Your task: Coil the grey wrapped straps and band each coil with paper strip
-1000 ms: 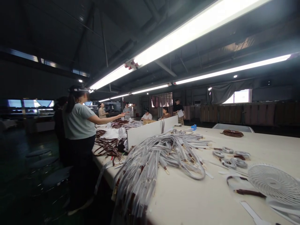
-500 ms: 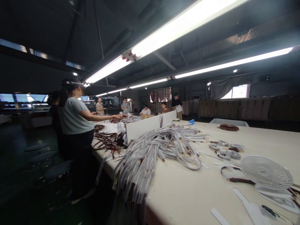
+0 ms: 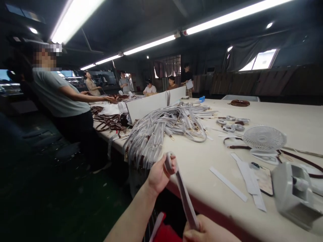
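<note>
A grey strap (image 3: 184,193) runs between my two hands, just off the table's near edge. Its upper end is rolled into a small coil in my left hand (image 3: 158,174), whose fingers are closed around it. My right hand (image 3: 200,230), low at the bottom of the view, is closed on the strap's lower stretch; the part past that hand is hidden. Beyond my left hand lies a big heap of grey straps (image 3: 161,124) with brown ends and gold clasps, some drooping over the table edge.
On the white table (image 3: 196,161) are several coiled straps (image 3: 230,124), a white fan (image 3: 264,137), paper strips (image 3: 228,183), a phone (image 3: 263,178) and a grey tape dispenser (image 3: 295,191). A low white divider (image 3: 151,102) stands behind the heap. A co-worker (image 3: 63,90) reaches over the table at left.
My view has tilted down. Both my hands, holding the grey strap, have come into sight, along with the phone and the grey dispenser at right.
</note>
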A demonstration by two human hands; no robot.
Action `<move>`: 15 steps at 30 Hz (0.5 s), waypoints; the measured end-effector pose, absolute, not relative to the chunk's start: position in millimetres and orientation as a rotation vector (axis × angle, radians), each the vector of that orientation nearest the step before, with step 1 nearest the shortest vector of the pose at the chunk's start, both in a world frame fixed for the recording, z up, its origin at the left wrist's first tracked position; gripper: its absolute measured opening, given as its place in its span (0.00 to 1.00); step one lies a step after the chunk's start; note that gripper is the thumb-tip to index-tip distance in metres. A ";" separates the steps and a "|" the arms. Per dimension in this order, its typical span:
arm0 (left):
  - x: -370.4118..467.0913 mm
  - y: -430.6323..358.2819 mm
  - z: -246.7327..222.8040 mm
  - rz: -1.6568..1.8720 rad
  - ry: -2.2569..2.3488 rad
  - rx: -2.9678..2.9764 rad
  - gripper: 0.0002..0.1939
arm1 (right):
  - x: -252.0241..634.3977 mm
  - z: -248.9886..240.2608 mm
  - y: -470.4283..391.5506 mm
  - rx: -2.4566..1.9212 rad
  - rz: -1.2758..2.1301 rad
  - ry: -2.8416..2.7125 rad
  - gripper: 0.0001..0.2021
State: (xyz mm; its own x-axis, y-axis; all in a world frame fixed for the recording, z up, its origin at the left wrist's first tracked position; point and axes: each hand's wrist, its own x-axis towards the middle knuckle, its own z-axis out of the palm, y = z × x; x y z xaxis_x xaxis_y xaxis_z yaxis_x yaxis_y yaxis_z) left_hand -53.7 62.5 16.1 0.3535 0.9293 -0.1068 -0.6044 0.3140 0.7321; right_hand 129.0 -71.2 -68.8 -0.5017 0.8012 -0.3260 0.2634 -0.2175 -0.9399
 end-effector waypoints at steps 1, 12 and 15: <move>-55.4 69.6 13.8 1.206 0.648 0.774 0.18 | 130.1 -61.2 -70.8 -1.176 1.840 -1.646 0.18; -37.9 18.5 -37.7 0.740 0.809 1.855 0.28 | 203.5 -14.6 -14.9 -1.121 1.450 -1.160 0.22; -31.9 9.7 -20.6 0.664 0.784 1.399 0.37 | 196.3 -24.0 -3.5 -1.249 1.236 -1.403 0.18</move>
